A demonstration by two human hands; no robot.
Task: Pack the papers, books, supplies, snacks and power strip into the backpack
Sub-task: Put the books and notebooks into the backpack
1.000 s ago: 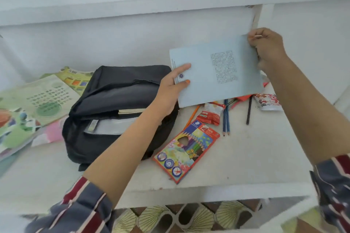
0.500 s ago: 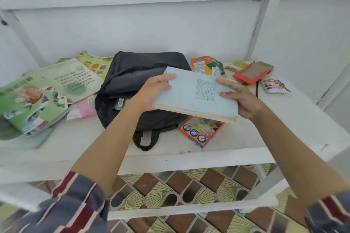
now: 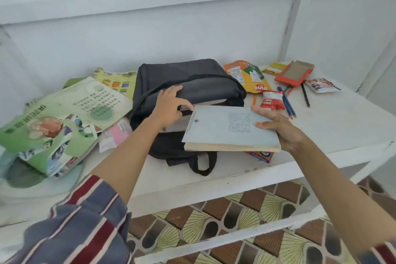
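Observation:
A black backpack (image 3: 184, 79) lies on the white shelf (image 3: 334, 126), its opening turned toward me. My left hand (image 3: 170, 105) grips the upper edge of that opening. My right hand (image 3: 280, 128) holds a pale blue book (image 3: 222, 126) by its right end, flat, with its left end at the opening. Another book edge shows inside the backpack. An orange snack pouch (image 3: 248, 77) and a red-and-white snack packet (image 3: 272, 100) lie to the right of the backpack. A coloured-pencil box (image 3: 260, 155) is mostly hidden under the book.
Green booklets (image 3: 64, 113) and a pink packet (image 3: 115, 135) are piled to the left. Loose pencils (image 3: 288, 105), a red tray-like box (image 3: 294, 73), a yellow packet (image 3: 275, 68) and a small wrapper (image 3: 320, 84) lie at the right back. White walls stand behind; patterned floor lies below.
My left hand let go of the blue book and took hold of the backpack's opening edge. The book came down from upright to flat and now rests in my right hand alone.

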